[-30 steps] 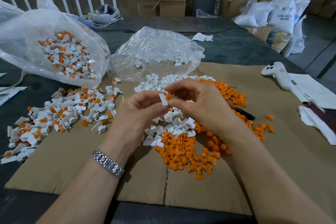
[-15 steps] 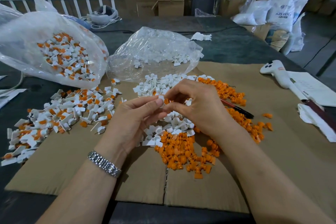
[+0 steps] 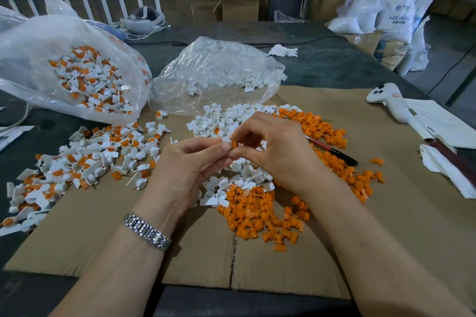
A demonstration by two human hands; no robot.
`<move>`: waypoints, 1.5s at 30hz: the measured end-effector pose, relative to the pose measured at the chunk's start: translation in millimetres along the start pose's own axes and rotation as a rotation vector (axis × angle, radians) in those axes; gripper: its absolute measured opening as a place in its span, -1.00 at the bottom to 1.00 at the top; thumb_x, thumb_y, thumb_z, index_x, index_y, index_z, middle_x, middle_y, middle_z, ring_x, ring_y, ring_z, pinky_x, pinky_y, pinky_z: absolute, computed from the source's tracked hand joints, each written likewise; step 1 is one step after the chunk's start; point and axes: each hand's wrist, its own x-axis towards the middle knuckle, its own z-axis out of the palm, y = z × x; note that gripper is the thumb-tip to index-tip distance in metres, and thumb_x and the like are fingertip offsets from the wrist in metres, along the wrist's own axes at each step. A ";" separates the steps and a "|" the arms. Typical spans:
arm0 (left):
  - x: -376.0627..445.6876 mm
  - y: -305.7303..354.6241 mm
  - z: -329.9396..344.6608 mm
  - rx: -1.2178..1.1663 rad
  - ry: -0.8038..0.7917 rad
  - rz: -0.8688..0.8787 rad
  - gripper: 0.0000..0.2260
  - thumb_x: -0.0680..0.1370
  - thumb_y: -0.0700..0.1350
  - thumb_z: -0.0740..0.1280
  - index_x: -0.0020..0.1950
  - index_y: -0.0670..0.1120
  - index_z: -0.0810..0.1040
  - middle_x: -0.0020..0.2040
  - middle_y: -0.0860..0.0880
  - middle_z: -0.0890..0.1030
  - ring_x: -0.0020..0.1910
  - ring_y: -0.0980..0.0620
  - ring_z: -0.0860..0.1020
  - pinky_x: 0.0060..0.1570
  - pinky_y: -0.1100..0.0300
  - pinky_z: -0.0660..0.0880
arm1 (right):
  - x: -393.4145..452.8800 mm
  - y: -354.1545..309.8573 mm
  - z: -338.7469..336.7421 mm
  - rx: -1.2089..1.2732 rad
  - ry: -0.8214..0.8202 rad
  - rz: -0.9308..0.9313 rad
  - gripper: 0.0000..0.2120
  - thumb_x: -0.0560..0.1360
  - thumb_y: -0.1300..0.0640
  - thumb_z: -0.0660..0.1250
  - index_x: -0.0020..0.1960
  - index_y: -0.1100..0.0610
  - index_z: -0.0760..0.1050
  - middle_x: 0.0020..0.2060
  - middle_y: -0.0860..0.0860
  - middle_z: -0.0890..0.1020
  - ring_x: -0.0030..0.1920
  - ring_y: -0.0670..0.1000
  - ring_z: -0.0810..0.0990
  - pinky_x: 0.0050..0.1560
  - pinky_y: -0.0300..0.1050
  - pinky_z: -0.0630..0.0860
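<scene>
Listing, head view.

Item one: white housing (image 3: pixel 226 139), pinched between thumb tip and forefinger tip of the left hand (image 3: pixel 185 175), remaining fingers curled loosely beneath. It is held above the middle of the cardboard sheet (image 3: pixel 103 226).

Item two: orange plug (image 3: pixel 234 144), pinched by thumb and forefinger of the right hand (image 3: pixel 280 154), touching the housing on its right side.

Handling, as judged: both parts are light, stiff moulded plastic, smooth and easily dropped. They are best taken by the housing's flat tab and the plug's sides, leaving the mating ends free.

Stock: loose orange plugs (image 3: pixel 257 213) near; loose white housings (image 3: pixel 221 121) just beyond the hands; assembled pieces (image 3: pixel 98 152) to the left; more in the bag (image 3: pixel 38 46) far left.

Sundry: pen (image 3: pixel 332 150), right of the hands.
</scene>
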 end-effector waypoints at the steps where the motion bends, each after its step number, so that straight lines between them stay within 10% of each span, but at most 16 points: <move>1: -0.1 0.0 -0.1 0.007 0.000 -0.004 -0.76 0.23 -0.17 0.62 -0.16 -0.22 0.75 -0.10 -0.24 0.73 -0.10 -0.12 0.74 -0.09 0.23 0.65 | 0.1 -0.3 0.5 -0.008 -0.023 0.003 -0.81 0.43 0.13 0.56 0.00 0.15 0.64 -0.12 -0.04 0.62 -0.14 -0.10 0.59 -0.04 -0.14 0.57; 7: 0.9 0.9 -1.1 -0.045 0.040 -0.037 -0.87 0.27 -0.22 0.60 -0.21 -0.16 0.76 -0.02 -0.26 0.74 -0.01 -0.16 0.74 -0.10 0.23 0.66 | 0.3 20.9 -21.2 -0.093 0.072 0.322 -0.53 0.45 -0.26 0.43 0.22 0.00 0.56 0.02 -0.13 0.61 -0.02 -0.18 0.57 -0.06 -0.30 0.51; 12: 0.6 5.5 -3.9 -0.052 0.090 -0.026 -0.86 0.28 -0.17 0.60 -0.18 -0.10 0.77 -0.08 -0.20 0.74 -0.09 -0.09 0.74 -0.21 0.25 0.64 | -8.7 55.6 -35.6 -0.575 -0.167 0.808 -0.52 0.52 -0.29 0.34 0.04 0.15 0.48 -0.03 0.08 0.55 0.01 0.12 0.53 0.06 0.11 0.51; 24: -0.7 9.1 -3.6 -0.080 0.146 -0.003 -0.71 0.28 -0.14 0.59 -0.04 -0.17 0.68 -0.16 -0.11 0.73 -0.21 -0.01 0.72 -0.33 0.28 0.61 | 0.9 45.5 -39.4 -0.461 -0.133 0.760 -0.75 0.61 -0.02 0.22 -0.16 0.12 0.42 -0.23 0.10 0.54 -0.25 0.06 0.48 -0.36 -0.07 0.25; 27: -0.7 9.4 -4.4 -0.099 0.147 0.017 -0.72 0.29 -0.13 0.59 -0.05 -0.15 0.67 -0.15 -0.09 0.74 -0.20 0.01 0.72 -0.33 0.29 0.59 | 6.3 24.8 -53.4 -0.201 -0.063 0.727 -0.80 0.62 0.02 0.24 -0.06 0.12 0.53 -0.27 0.09 0.60 -0.32 0.04 0.55 -0.32 -0.07 0.41; 32: -0.6 10.7 -7.9 -0.149 0.147 0.084 -0.83 0.33 -0.14 0.57 -0.12 -0.12 0.71 -0.09 -0.09 0.74 -0.18 0.01 0.72 -0.32 0.31 0.56 | 14.9 -17.4 -57.2 0.223 -0.428 0.699 -0.80 0.65 0.06 0.26 0.07 0.16 0.59 -0.11 0.12 0.70 -0.19 0.02 0.71 -0.21 -0.19 0.58; 45: -0.8 11.6 -7.3 -0.174 0.190 0.157 -0.84 0.34 -0.15 0.56 -0.14 -0.11 0.66 -0.23 -0.05 0.71 -0.25 0.04 0.71 -0.38 0.35 0.51 | 23.2 -48.0 -30.0 0.162 -0.605 0.606 -0.73 0.69 0.02 0.18 0.06 0.17 0.56 -0.07 -0.01 0.73 -0.04 -0.04 0.70 -0.03 -0.18 0.59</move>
